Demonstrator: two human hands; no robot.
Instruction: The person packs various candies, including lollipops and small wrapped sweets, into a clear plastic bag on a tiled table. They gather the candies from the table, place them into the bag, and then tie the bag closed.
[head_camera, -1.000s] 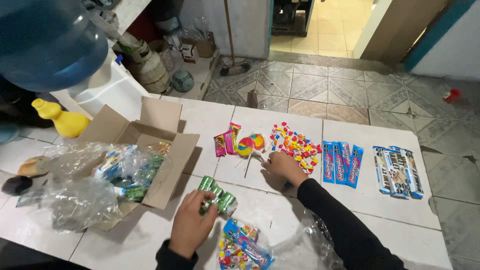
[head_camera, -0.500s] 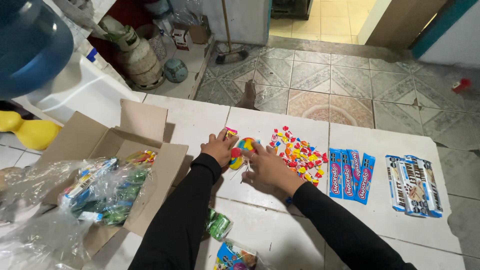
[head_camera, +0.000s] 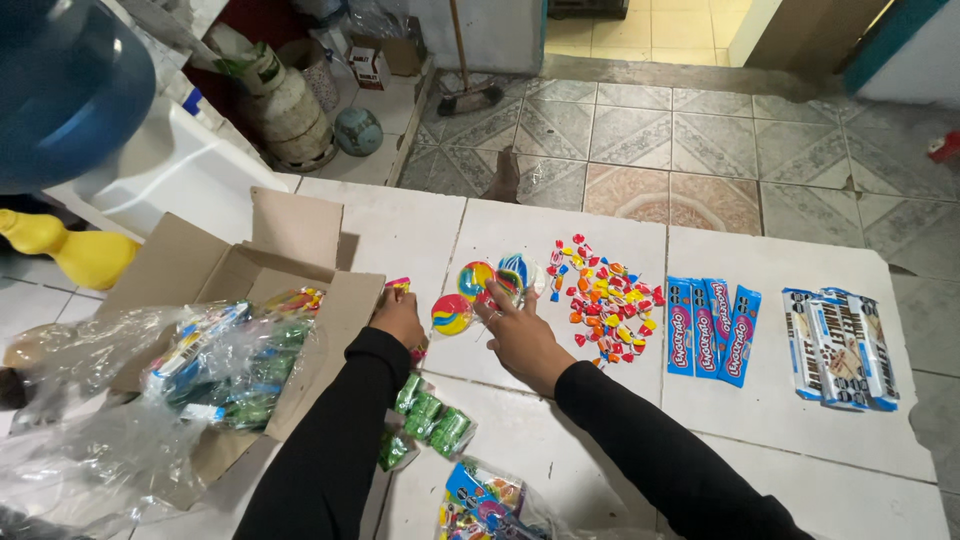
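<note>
Lying at lower centre, green packets (head_camera: 425, 420) sit between both sleeves. Left hand (head_camera: 398, 318) appears closed on a small wrapper, partly hidden, beside the cardboard box (head_camera: 300, 290) edge. Right hand (head_camera: 522, 335) rests open-fingered, fingertips touching swirl lollipops (head_camera: 480, 285). Beyond, scattered candies (head_camera: 605, 295); bare table (head_camera: 400, 225) toward the far edge.

A single head-worn camera looks steeply down and forward over the white tiled worktop (head_camera: 800, 440) from close above. Its view reaches past the far edge to the patterned floor (head_camera: 700, 130) beyond.
</note>
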